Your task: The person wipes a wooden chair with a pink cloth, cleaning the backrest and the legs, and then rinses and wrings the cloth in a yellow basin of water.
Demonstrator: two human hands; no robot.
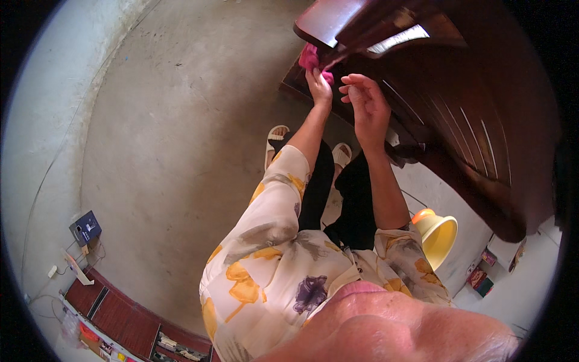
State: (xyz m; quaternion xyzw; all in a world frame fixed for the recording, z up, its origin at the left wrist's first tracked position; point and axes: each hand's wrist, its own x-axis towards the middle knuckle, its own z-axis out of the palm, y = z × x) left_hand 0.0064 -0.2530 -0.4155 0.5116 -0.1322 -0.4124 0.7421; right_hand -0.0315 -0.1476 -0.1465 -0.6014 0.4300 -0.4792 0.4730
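My left hand [320, 88] holds a bright pink cloth [309, 58] against the front end of a dark, glossy wooden piece of furniture [434, 104], which looks like a bench or chair. Just below its rounded armrest [328, 22], the cloth bunches around my fingers and partly hides them. To the right, my right hand [368, 108] hovers by the same furniture with nothing in it. Its fingers are loosely bent, with the thumb apart. Slender gaps with light in them run along the furniture's panel.
Bare concrete floor [167, 135] spreads to the left up to a pale wall [59, 104]. A yellow plastic basin [439, 240] is near my right elbow. Lower left are a dark blue box [85, 228], cables and a low red-brown cabinet [124, 316]. Small boxes [479, 279] lie at right.
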